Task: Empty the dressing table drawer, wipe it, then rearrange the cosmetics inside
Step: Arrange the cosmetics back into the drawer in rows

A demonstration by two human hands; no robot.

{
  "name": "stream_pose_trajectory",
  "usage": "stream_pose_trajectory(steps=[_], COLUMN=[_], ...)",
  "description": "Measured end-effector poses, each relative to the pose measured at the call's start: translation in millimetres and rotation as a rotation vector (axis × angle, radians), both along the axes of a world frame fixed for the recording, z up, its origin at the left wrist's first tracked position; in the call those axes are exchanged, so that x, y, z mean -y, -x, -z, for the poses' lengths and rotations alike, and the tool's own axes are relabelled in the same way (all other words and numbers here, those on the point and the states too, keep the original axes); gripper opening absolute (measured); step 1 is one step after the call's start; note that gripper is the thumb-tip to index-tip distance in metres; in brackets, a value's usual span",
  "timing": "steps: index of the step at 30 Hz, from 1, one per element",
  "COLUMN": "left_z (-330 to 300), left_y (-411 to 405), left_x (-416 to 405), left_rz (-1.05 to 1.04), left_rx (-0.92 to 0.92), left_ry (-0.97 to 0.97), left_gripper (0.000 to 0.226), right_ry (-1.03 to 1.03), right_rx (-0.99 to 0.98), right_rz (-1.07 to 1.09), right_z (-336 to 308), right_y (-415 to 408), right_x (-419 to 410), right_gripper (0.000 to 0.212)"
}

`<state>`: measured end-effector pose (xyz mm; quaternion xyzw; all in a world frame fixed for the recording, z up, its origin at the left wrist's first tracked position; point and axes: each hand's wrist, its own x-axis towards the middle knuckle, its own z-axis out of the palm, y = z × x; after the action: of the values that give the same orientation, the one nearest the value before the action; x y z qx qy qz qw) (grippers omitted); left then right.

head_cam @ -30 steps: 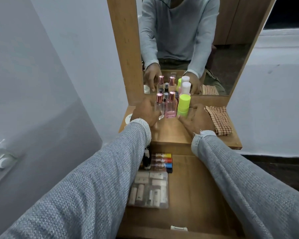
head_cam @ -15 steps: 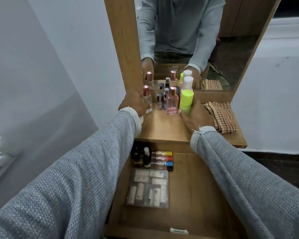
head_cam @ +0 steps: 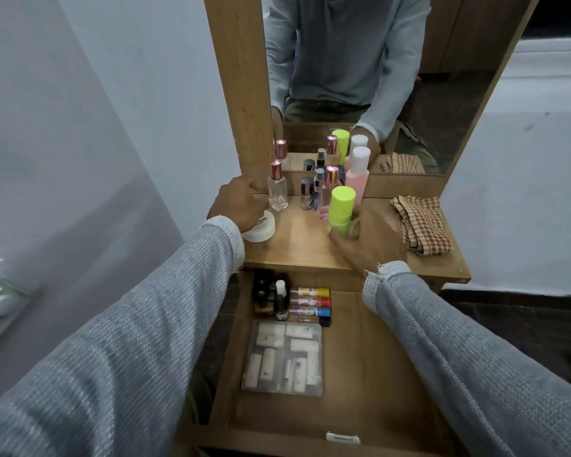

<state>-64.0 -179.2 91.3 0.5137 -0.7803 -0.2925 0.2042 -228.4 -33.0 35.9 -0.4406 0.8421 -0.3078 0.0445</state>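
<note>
**Bottles on the desk top, drawer open and part filled**

The left hand [head_cam: 236, 206] lies over a round white jar [head_cam: 261, 228] at the left of the wooden desk [head_cam: 297, 245]. The wrist and palm hide the jar's near left side and most of its printed lid. The fingers reach toward a clear square glass bottle with a rose-gold cap [head_cam: 277, 189]; whether they touch it, or grip the jar, cannot be told.

The right hand [head_cam: 366, 240] curls round the base of a neon yellow-green plastic cylinder [head_cam: 341, 206]; thumb and fingers hide its foot. Just behind stand a pale pink bottle with a white cap [head_cam: 356, 174], a pink glass spray bottle [head_cam: 325, 196], and a small dark-capped nail polish bottle [head_cam: 306, 192], close together and partly screening one another. A folded brown-and-cream checked cloth [head_cam: 421, 224] lies on the desk's right side, well apart from the bottles.

The mirror [head_cam: 360, 77] repeats the bottles and a grey knitted top.

The open wooden drawer [head_cam: 376, 374] sits below the desk edge. Its left rear holds dark small bottles [head_cam: 267, 296], hard to separate, beside four lying tubes with yellow, red, blue and black caps [head_cam: 310, 306]. In front lies a clear frosted plastic pouch of white tubes [head_cam: 282, 357], labels unreadable. Grey sleeves cover both of the drawer's near corners.
</note>
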Motion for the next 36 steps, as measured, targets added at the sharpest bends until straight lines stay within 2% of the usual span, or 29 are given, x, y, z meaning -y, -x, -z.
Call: stream_pose_trajectory(steps=[3,5,10,19,21,23,25,29,32,36], left_z=[4.5,7.8,20.2,28.2,30.4,32.7,35.3,40.9,44.0,45.2], left_y=[-18.0,-27.4,-40.1,-41.1,-42.8,-45.9,-49.0,-49.6,-50.5,-54.5], left_x=[-4.6,-7.4,-7.4,-8.6,-10.2,-11.6,-13.6,-18.2,-20.2,-22.8], left_rz=[0.001,0.030,0.166,0.089,0.067,0.050,0.050,0.051,0.075,0.091], left_rx=[0.010,0.027,0.115,0.040,0.014,-0.032,-0.074,-0.094,-0.089,-0.087], left_ry=[0.114,0.172,0.126,0.149,0.153,0.134,0.110,0.103,0.151,0.219], left_gripper=[0.032,0.039,0.059,0.042,0.044,0.047,0.052,0.060,0.056,0.050], right_ry=[0.019,0.029,0.006,-0.049,-0.054,0.006,0.160,0.420,0.404,0.337], right_rx=[-0.009,-0.006,-0.015,-0.069,-0.021,0.132,0.262,0.406,0.418,0.391], right_rz=[-0.099,-0.172,-0.259,-0.216,-0.235,-0.251,-0.176,0.143,0.201,0.229], right_z=[-3.6,-5.6,-8.4,-5.5,-6.7,-8.7,-8.2,-10.1,-13.9,-15.4], right_y=[-20.1,-34.9,-67.5,-82.1,-81.2,-75.9,-66.1,-40.1,-32.2,-32.3], right_x=[1.8,6.2,21.6,30.2,29.1,25.6,21.9,25.2,34.2,44.0], right_gripper=[0.050,0.046,0.044,0.047,0.053,0.057,0.056,0.058,0.060,0.052])
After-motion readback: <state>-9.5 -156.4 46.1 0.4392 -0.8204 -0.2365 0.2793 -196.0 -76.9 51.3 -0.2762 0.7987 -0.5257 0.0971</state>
